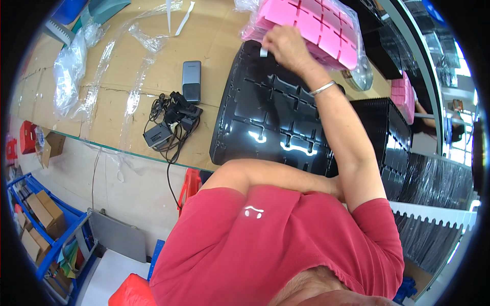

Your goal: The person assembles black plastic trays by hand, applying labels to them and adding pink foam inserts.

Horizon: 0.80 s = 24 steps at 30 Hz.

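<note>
Cannot tell the state of the left hand, tucked out of sight behind the right forearm [342, 120]; farther up the desk [214, 56], lying at 6 to 7 o'clock from the right hand [286, 47], a glossy black plastic tray [270, 115], moulded with raised ridges and crosses, long axis unclear under the forearm; at its far rim, right hand clearly nearer, blurred, fingertips apparently pinching a small white tab [264, 52] at 9 o'clock; beyond, at 1 to 2 o'clock, a film-wrapped pink block [312, 25] cut with crosses
</note>
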### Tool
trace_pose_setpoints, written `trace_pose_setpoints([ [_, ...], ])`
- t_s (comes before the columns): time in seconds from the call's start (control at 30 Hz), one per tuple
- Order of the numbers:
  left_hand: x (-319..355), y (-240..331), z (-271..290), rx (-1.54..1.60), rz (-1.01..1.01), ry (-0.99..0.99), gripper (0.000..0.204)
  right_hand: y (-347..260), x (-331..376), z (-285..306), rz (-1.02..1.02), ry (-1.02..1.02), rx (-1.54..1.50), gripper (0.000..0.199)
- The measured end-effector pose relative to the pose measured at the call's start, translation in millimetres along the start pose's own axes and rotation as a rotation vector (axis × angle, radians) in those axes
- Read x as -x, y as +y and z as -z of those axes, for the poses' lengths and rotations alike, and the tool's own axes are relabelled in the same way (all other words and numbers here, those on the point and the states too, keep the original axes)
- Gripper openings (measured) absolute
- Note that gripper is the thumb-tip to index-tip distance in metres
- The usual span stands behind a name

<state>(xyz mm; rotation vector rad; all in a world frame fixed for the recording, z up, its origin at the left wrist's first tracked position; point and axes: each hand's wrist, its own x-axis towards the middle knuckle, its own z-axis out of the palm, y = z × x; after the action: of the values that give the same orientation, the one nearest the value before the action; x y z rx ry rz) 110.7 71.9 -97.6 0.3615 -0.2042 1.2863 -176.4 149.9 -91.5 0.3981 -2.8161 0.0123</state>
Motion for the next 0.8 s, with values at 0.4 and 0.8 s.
trace_pose_setpoints([
  [0.4, -7, 41, -35, -1.204, -0.580, 0.252, 0.022, -161, 140, 207, -0.210, 0.392, -0.325, 0.019],
  [0.8, -21, 19, -44, -1.123, -0.086, 0.368, 0.013, -211, 382, 188, -1.459, 0.726, -0.116, 0.022],
])
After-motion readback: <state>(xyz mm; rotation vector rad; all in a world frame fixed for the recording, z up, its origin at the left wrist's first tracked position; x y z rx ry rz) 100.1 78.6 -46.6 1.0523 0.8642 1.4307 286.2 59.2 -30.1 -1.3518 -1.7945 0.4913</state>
